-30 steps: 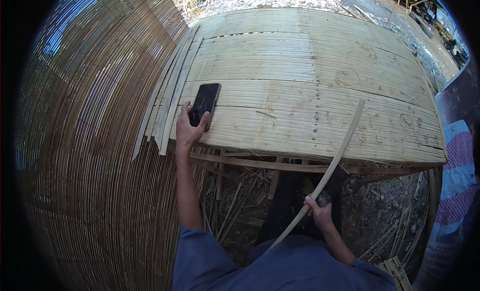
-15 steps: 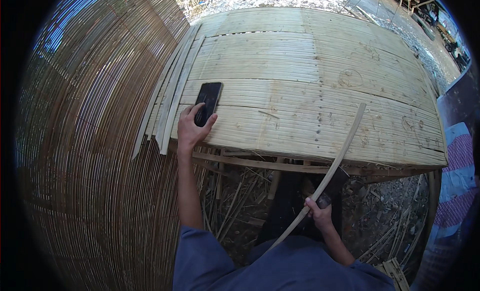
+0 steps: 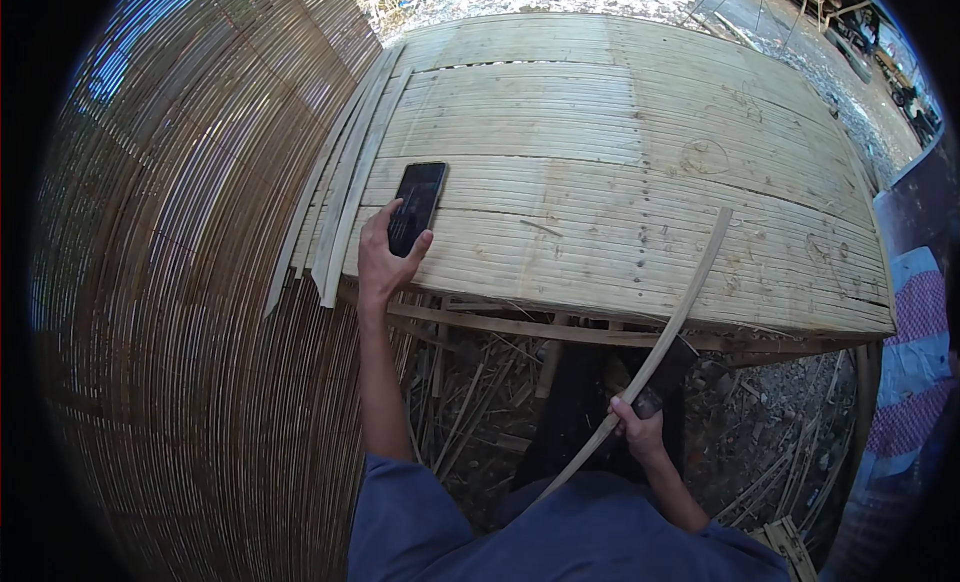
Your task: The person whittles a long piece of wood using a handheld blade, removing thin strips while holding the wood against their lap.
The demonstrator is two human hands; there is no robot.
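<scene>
A black smartphone point(image 3: 420, 197) lies flat on the bamboo-slat tabletop point(image 3: 560, 192), near its front left edge. My left hand point(image 3: 388, 260) grips the phone's lower part, with the thumb along one side and the fingers along the other. Below the table's front edge, my right hand point(image 3: 640, 429) is closed around a long, pale bamboo strip point(image 3: 662, 352). The strip slants from my body up over the table edge, its far end above the slats. Beside that hand shows a dark, broad object point(image 3: 676, 360), partly hidden by the strip; its kind is unclear.
Several loose flat bamboo strips point(image 3: 350, 182) lie along the table's left side, against a tall slatted bamboo screen point(image 3: 200, 312). Cut offcuts point(image 3: 470, 407) litter the ground under the table. A pink and white patterned sheet point(image 3: 912, 352) hangs at the right.
My left index finger has shifted from over the phone's screen to its left edge. My right hand and the bamboo strip have stayed nearly still.
</scene>
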